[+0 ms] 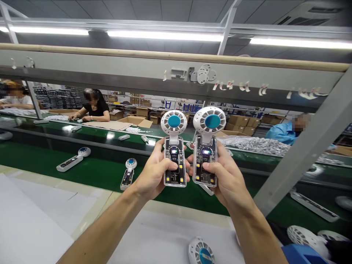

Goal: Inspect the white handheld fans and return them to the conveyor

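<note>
My left hand (pixel 153 172) grips a small hand-held fan (pixel 174 150) upright, thumb pressed on its clear handle. My right hand (pixel 226 175) holds a second fan (pixel 206 145) the same way beside it. Each fan has a white round head with a teal hub and a see-through handle showing a circuit board; small lights glow on both. The two fans stand side by side above the green conveyor belt (pixel 96 170), nearly touching.
Two more fans (pixel 73 160) (pixel 128 173) lie on the belt at left, another (pixel 201 252) on the white table near me. A grey slanted frame post (pixel 302 146) crosses at right. People sit across the line beside cardboard boxes (pixel 136 121).
</note>
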A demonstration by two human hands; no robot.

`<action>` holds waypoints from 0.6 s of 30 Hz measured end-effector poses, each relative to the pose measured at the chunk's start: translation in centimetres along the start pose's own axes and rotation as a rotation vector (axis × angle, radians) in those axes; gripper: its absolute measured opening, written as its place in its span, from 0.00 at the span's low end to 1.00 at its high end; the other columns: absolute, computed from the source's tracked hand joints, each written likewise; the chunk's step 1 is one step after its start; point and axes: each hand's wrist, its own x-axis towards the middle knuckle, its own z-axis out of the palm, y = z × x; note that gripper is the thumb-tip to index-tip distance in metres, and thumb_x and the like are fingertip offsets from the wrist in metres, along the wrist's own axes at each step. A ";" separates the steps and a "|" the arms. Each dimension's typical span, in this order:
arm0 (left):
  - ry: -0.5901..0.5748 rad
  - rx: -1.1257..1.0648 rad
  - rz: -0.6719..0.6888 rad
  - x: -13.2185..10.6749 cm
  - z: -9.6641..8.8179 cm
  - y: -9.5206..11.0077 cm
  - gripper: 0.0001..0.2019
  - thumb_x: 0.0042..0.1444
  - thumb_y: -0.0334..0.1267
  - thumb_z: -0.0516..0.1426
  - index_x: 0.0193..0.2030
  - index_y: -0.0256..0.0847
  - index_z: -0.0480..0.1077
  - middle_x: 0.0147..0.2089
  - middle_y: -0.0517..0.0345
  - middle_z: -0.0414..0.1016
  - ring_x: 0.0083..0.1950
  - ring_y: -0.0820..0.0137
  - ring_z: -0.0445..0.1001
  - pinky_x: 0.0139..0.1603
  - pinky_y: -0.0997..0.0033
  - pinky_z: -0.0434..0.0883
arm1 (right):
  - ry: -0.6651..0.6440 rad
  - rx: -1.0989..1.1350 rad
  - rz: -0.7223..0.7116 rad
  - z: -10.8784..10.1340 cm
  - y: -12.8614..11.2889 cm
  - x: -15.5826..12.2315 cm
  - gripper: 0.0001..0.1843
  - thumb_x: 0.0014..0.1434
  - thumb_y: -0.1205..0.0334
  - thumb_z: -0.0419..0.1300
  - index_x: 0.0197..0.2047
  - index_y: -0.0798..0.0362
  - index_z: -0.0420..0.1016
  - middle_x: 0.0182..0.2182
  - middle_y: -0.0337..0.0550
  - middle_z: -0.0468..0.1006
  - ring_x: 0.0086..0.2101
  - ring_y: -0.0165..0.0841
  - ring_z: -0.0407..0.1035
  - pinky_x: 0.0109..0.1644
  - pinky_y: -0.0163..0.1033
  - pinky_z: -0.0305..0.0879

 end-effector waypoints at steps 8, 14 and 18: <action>-0.009 -0.011 -0.004 -0.3 0.1 0.6 0.29 0.50 0.29 0.58 0.59 0.42 0.55 0.37 0.54 0.77 0.30 0.64 0.79 0.31 0.67 0.73 | 0.001 -0.003 -0.008 -0.3 -0.2 0.0 0.41 0.53 0.61 0.63 0.68 0.42 0.56 0.41 0.43 0.80 0.29 0.37 0.76 0.32 0.43 0.75; 0.025 -0.010 0.001 -0.2 0.0 0.6 0.30 0.49 0.29 0.58 0.59 0.43 0.56 0.37 0.54 0.77 0.30 0.64 0.78 0.30 0.68 0.72 | 0.017 0.010 0.004 0.0 -0.7 -0.2 0.35 0.54 0.60 0.64 0.64 0.41 0.60 0.41 0.43 0.79 0.28 0.36 0.75 0.31 0.42 0.74; 0.036 -0.015 0.019 0.0 -0.3 0.3 0.27 0.50 0.27 0.57 0.58 0.43 0.57 0.37 0.55 0.77 0.30 0.66 0.78 0.31 0.69 0.72 | 0.005 0.196 0.172 -0.6 -0.4 0.5 0.20 0.52 0.51 0.65 0.47 0.48 0.73 0.31 0.42 0.77 0.25 0.34 0.71 0.27 0.40 0.71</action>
